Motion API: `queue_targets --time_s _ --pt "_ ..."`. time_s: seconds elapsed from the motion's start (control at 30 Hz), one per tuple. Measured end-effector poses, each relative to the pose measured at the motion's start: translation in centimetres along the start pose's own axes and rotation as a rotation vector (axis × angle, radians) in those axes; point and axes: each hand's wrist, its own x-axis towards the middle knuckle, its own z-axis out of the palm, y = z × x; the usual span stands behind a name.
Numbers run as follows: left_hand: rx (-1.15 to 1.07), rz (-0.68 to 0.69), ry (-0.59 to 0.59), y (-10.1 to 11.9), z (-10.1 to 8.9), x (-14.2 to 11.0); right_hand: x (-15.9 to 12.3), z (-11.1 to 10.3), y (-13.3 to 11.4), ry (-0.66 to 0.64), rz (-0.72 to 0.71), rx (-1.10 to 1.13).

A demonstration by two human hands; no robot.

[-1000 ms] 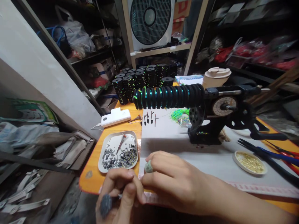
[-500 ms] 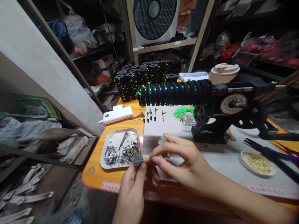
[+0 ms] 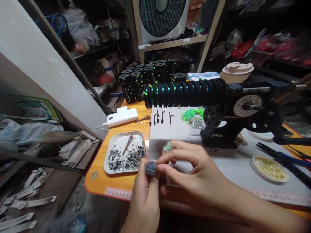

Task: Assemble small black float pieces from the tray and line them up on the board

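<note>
- My L hand [image 3: 147, 197] is closed, thumb & fingers round the grey bundle [image 3: 151, 168], its pebbly end facing up; it's just R of the tray [image 3: 107, 158], over the table's [image 3: 97, 186] near edge
- My R hand [image 3: 196, 161]: thumb & index tips nearly together, right at the grey bundle's R side; can't tell if anything thin is btwn them; other fingers curled, w/ the green bundle [image 3: 168, 146] tucked at them
- Tray: loose grey & blk bits, some yellow, plus a brown sprig w/ reddish tip [image 3: 127, 144] lying on top
- Beyond my hands, on the white sheet [image 3: 165, 134]: a row of small dark twiggy pcs [image 3: 158, 117]; green strands [image 3: 193, 114]; blk crank machine [image 3: 216, 129] w/ a ribbed blk roll [image 3: 184, 94] held level
- R side: dish [image 3: 270, 169] of gold bits, pliers [image 3: 279, 155] beside it; power bank [image 3: 122, 117] up past the tray
</note>
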Motion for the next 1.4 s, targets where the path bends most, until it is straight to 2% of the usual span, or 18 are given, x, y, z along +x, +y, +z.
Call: queue_targets --time_s 0.07,0.17,0.27,0.43,0.5,0.6,0.67,0.93,1.23,1.4 --pt "0.008 0.017 0.040 0.0 0.3 -0.2 0.0 0.0 -0.2 0.009 -0.014 -0.018" --pt "-0.083 0.014 0.184 -0.4 0.7 -0.2 0.0 0.1 -0.3 0.022 -0.056 -0.030" --pt "-0.215 0.078 0.208 -0.6 0.9 -0.1 0.1 0.0 0.0 0.005 -0.101 -0.037" --pt "-0.150 0.346 0.214 -0.6 0.4 0.2 0.0 -0.1 0.6 -0.044 -0.227 -0.127" --pt "-0.088 0.494 0.216 -0.8 0.1 0.3 -0.1 0.0 0.6 -0.076 -0.240 -0.175" --pt "0.030 0.722 0.173 -1.6 -0.7 0.5 -0.3 0.0 0.4 -0.118 -0.245 -0.216" --pt "0.100 0.809 0.132 -2.1 -1.2 0.7 -0.3 0.0 0.3 -0.140 -0.254 -0.222" --pt "0.168 0.851 0.087 -2.9 -2.3 1.0 -0.2 -0.1 0.0 -0.179 -0.230 -0.182" --pt "0.135 0.860 0.118 -1.5 -1.1 0.9 -0.3 -0.4 -0.4 -0.190 -0.202 -0.160" --pt "0.145 0.857 0.151 -2.4 -1.4 0.8 -0.3 -0.4 -0.4 -0.191 -0.182 -0.155"
